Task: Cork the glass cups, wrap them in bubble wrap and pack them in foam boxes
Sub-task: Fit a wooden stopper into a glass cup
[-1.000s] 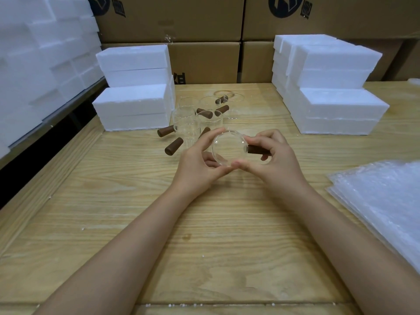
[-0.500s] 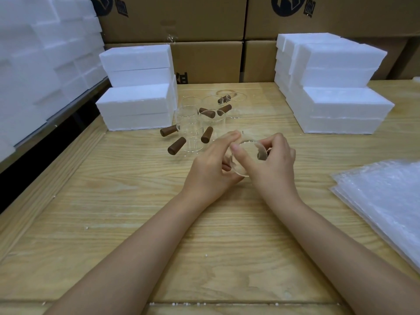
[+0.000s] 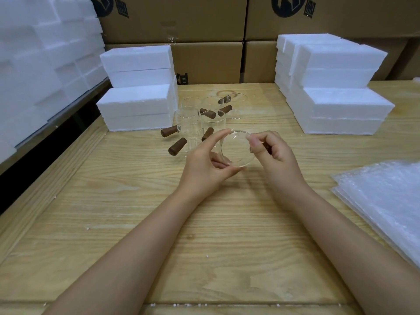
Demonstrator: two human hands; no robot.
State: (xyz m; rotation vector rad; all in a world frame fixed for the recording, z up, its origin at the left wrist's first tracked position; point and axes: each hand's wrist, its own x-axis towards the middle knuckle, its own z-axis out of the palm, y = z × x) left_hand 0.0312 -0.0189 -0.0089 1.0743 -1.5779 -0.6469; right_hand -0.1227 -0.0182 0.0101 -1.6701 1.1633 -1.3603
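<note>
Extends both bare forearms forward, wrists converging. Cradles glass cup (image 3: pixel 237 150) in left hand (image 3: pixel 204 165), thumb and forefinger spread round it; pinches its right edge with curled right hand (image 3: pixel 278 156).

Lit evenly from above, fairly bright. Only soft shadows are thrown on the table (image 3: pixel 109 201). The foam boxes (image 3: pixel 136 101) are washed out a bit, and edges are bent and smeared by the wide lens.

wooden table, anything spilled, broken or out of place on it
Nothing looks broken, but small white foam crumbs lie scattered along the near edge of the light wooden table, and a faint dark ring mark shows on the wood behind the clear glass cups.
</note>
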